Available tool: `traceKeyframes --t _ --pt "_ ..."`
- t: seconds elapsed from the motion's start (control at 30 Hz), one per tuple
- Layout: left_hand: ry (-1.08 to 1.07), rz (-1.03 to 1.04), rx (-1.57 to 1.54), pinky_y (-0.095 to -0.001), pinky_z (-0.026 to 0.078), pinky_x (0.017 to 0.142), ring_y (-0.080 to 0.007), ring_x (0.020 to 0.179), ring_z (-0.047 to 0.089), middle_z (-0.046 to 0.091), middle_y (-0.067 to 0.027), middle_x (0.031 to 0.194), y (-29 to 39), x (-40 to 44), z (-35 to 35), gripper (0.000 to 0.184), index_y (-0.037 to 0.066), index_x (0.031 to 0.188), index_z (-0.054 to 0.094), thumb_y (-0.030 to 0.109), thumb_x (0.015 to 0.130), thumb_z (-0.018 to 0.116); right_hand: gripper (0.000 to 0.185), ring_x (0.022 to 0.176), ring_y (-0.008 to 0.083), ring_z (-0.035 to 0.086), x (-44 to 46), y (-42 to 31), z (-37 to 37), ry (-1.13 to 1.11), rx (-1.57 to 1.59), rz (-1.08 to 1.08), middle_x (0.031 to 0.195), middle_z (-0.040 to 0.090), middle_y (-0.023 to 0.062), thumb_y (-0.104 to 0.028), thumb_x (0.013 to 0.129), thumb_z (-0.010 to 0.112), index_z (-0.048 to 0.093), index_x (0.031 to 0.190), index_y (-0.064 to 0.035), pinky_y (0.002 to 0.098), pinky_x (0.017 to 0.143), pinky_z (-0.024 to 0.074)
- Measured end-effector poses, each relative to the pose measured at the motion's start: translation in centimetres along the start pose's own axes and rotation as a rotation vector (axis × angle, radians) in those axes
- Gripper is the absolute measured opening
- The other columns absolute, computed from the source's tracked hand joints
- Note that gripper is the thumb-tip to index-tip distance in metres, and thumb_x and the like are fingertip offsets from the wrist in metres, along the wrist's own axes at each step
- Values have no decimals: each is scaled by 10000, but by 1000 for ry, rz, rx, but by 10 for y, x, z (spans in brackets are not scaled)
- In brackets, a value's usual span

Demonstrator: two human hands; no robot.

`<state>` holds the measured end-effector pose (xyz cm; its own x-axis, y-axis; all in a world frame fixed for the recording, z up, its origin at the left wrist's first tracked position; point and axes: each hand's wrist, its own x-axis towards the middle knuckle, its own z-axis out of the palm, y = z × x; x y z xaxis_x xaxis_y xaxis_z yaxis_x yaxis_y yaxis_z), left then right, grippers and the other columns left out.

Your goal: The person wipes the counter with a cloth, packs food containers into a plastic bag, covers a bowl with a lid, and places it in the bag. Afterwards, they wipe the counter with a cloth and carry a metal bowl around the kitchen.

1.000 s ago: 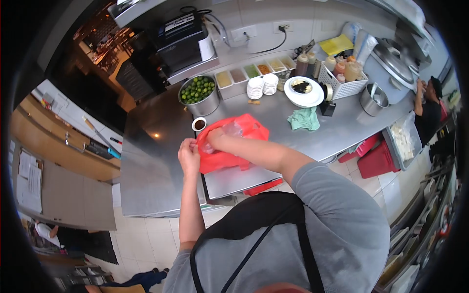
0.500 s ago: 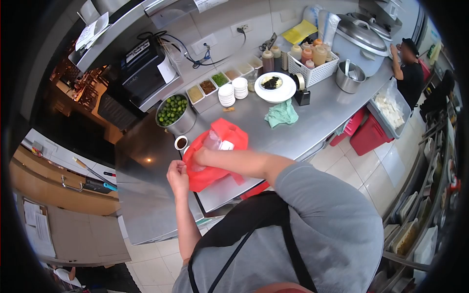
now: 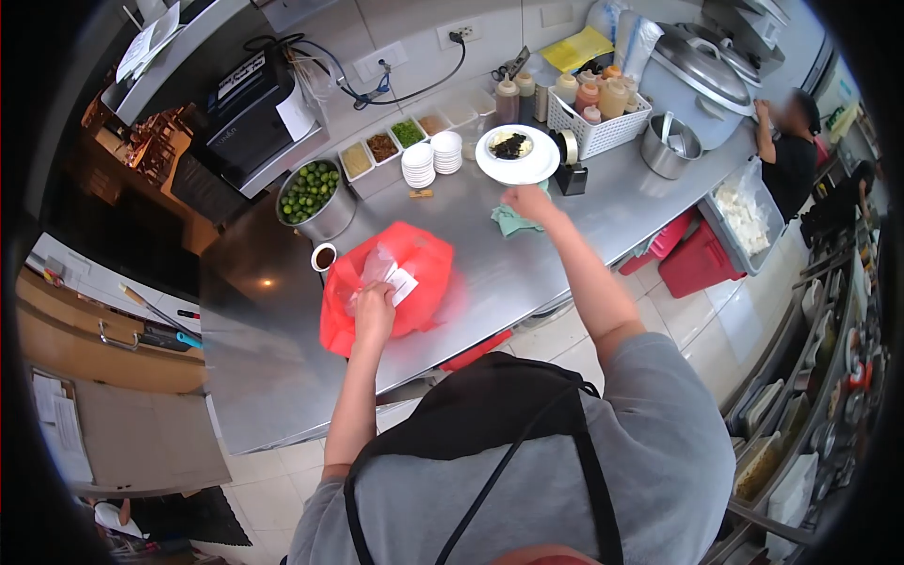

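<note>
A red plastic bag (image 3: 424, 259) lies on the steel counter, with a clear plastic bag and a white paper slip (image 3: 403, 285) at its opening. My left hand (image 3: 375, 309) is closed at the opening, pinching plastic beside the slip. Over the green cloth (image 3: 514, 222) is my right hand (image 3: 530, 201), its fingers closed; whether they grip the cloth is hidden. Just behind it stands a white plate (image 3: 502, 172) with a bowl of dark and pale food (image 3: 511, 145). A small cup of dark sauce (image 3: 324, 257) sits left of the bag.
Along the back are a pot of limes (image 3: 344, 215), topping containers (image 3: 381, 146), stacked white dishes (image 3: 417, 168), a basket of sauce bottles (image 3: 603, 135) and a metal pot (image 3: 670, 160). A person in black (image 3: 789, 155) stands at the far right.
My right hand has come out of the red bag and moved right to the green cloth. My left hand has shifted from the bag's left edge onto the plastic at its opening. The view has turned.
</note>
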<state>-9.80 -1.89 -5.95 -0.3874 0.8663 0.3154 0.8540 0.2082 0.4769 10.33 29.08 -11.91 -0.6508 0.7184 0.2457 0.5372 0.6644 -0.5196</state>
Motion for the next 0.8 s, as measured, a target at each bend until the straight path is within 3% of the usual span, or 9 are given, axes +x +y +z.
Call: traceKeyframes --t 0.07,0.13,0.23,0.3,0.37,0.43,0.5,0.6,0.8 --pt "-49 -15 96 -400 441 664 -326 744 553 581 -150 788 -4 1 9 71 -14 707 589 -7 681 522 162 826 297 556 -49 20 39 91 -131 59 807 606 129 -178 771 544 616 770 -33 351 713 426" --pt "17 -36 101 -408 439 664 -336 742 551 580 -156 792 -3 -4 5 80 -17 731 584 6 697 517 212 786 278 560 -87 6 43 509 -349 -276 722 597 131 -214 740 565 598 657 -21 375 685 439" --pt "124 -175 165 -418 437 671 -351 753 549 579 -169 808 -13 -9 3 109 -11 799 575 24 724 504 261 738 279 554 -124 -1 19 269 72 -103 660 575 115 -219 733 578 561 564 -21 375 660 427" --pt "149 -326 198 -427 435 689 -358 783 551 583 -176 830 -19 -15 0 174 22 912 554 36 755 481 292 658 289 525 -137 27 8 184 63 125 586 534 95 -205 701 602 515 489 -24 391 625 404" --pt "127 -371 62 -423 438 690 -360 780 552 586 -174 817 -31 -18 8 159 23 892 563 35 758 477 248 613 303 489 -140 59 -9 331 -106 126 607 522 112 -177 673 610 495 508 -31 407 588 384" --pt "129 -400 -76 -419 440 691 -361 776 552 589 -172 805 -39 -20 9 149 25 872 572 34 762 472 141 758 305 485 -135 98 -16 357 -276 249 855 524 136 -140 665 592 520 747 -50 406 646 385" --pt "61 -270 -90 -395 450 674 -336 762 570 601 -158 791 -38 -19 11 127 15 843 584 54 760 496 360 1176 320 303 -125 108 -11 431 -496 466 1235 369 164 -228 727 556 474 1031 -52 533 916 255" --pt "145 -459 -156 -370 457 655 -295 754 589 609 -156 807 -38 -14 14 135 -4 842 589 64 745 525 444 1221 319 246 -106 119 16 264 -614 474 1277 326 182 -304 771 502 452 1112 -24 564 939 205" --pt "18 -632 -180 -360 463 636 -253 726 591 609 -158 852 -62 10 30 265 -21 915 575 140 706 596 528 1198 308 294 -120 -22 86 -26 -311 -172 1283 322 185 -367 800 450 388 1193 -20 530 967 181"
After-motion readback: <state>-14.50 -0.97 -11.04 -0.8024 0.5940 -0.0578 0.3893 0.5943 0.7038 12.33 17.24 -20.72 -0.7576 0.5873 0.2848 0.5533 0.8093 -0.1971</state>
